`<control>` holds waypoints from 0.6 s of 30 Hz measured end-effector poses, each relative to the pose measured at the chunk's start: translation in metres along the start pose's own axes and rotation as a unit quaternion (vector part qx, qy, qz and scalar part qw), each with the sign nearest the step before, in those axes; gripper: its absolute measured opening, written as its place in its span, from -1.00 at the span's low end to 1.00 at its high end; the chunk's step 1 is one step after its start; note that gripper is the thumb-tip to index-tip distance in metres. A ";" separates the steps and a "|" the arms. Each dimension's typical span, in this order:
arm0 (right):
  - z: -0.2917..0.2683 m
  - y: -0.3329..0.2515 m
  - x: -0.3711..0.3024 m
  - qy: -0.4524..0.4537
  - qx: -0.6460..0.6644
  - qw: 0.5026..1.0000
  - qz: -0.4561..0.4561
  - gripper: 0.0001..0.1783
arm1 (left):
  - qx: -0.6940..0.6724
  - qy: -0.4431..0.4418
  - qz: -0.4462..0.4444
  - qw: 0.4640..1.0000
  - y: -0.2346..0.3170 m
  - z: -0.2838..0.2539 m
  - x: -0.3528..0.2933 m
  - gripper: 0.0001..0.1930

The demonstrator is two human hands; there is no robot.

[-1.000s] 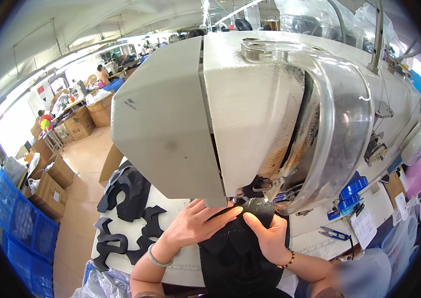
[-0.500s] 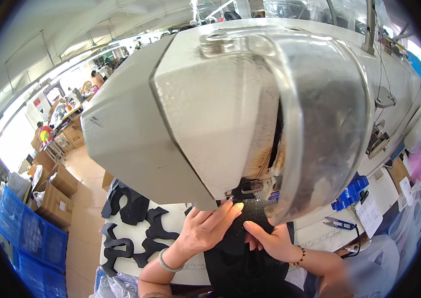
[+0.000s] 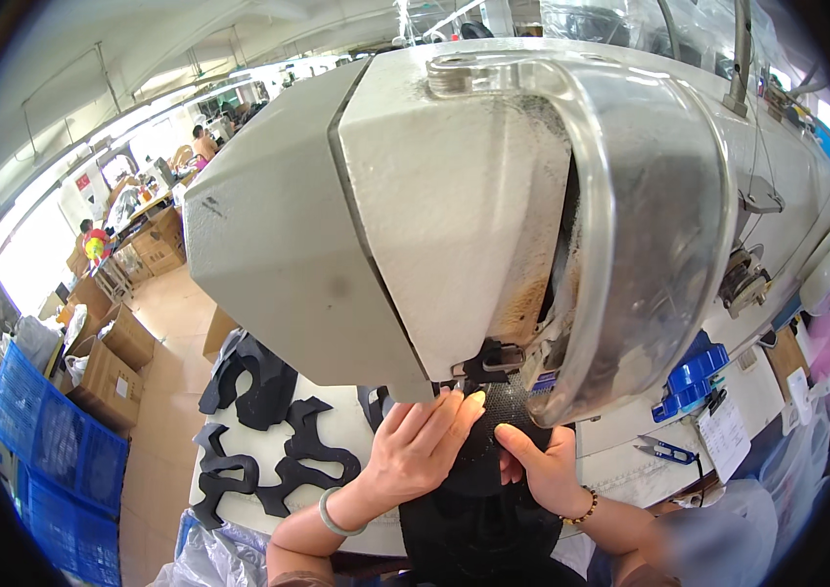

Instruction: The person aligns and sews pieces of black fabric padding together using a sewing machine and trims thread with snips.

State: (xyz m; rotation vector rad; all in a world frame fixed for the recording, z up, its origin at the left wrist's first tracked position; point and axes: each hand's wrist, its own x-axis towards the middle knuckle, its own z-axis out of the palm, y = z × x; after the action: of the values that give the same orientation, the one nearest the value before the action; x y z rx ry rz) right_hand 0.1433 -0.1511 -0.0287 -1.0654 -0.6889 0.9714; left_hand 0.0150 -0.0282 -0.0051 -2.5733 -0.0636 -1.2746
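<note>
A large pale sewing machine head point(image 3: 454, 215) fills the middle of the view, its clear curved guard point(image 3: 659, 225) to the right. Below its presser foot area point(image 3: 493, 364) lies a black fabric piece point(image 3: 478, 460) with a mesh-like part. My left hand point(image 3: 420, 445), a pale bangle at the wrist, has its fingers together on this fabric close to the needle, the tips partly hidden by the machine. Right of it, my right hand point(image 3: 544, 465) pinches the fabric's edge, thumb on top and fingers curled beneath. More black material hangs toward my lap.
Several black curved cut pieces point(image 3: 312, 445) lie on the white table at left. To the right are thread snips point(image 3: 667, 450), a blue plastic object point(image 3: 694, 377) and a written sheet point(image 3: 725, 430). Blue crates point(image 3: 53, 440) and cardboard boxes point(image 3: 107, 382) stand on the floor at left.
The whole view has shifted slightly, so the machine sits further right in it. My right thumb has moved a little away from my left hand; both hands stay at the fabric.
</note>
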 end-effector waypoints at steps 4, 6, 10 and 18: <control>-0.005 0.000 0.003 0.020 -0.002 0.999 -0.029 -0.78 | 0.020 -0.025 0.027 0.999 0.001 -0.007 0.007 -0.68; -0.009 0.004 0.005 0.043 0.003 0.999 -0.029 -0.81 | 0.008 -0.050 0.036 0.998 0.001 -0.012 0.010 -0.68; -0.015 0.003 0.007 0.043 0.039 0.998 -0.032 -0.91 | -0.118 -0.079 -0.053 0.988 -0.011 -0.020 0.006 -0.62; -0.037 -0.006 0.015 0.017 0.065 0.996 0.057 -0.79 | -0.119 -0.052 0.016 0.991 -0.021 -0.018 0.005 -0.61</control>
State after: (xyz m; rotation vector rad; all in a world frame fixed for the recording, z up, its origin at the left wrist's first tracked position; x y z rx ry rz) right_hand 0.1835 -0.1531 -0.0362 -1.0123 -0.5345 1.0795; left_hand 0.0002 -0.0129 0.0138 -2.8290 0.1163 -1.2010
